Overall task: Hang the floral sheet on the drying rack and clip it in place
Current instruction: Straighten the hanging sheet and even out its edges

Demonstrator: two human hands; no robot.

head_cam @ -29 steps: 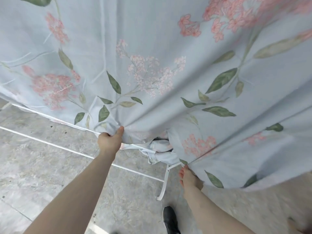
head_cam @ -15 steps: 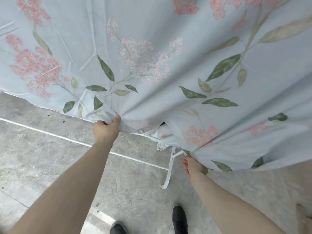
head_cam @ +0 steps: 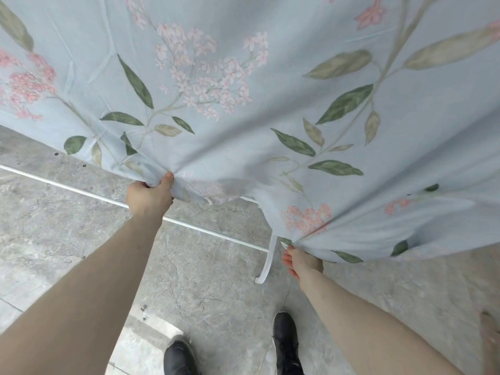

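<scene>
Both hands (head_cam: 150, 194) gripping sheet (head_cam: 243, 104) hem

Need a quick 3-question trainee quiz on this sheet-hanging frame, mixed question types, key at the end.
1. True or false: both hands grip the floral sheet.
2. Which hand holds the sheet's edge nearer the rack leg? A) left hand B) right hand
3. Fill in: the white rack bar runs in front of the grey ____.

Key:
1. True: the left hand and the right hand each hold its lower edge.
2. B
3. floor
</scene>
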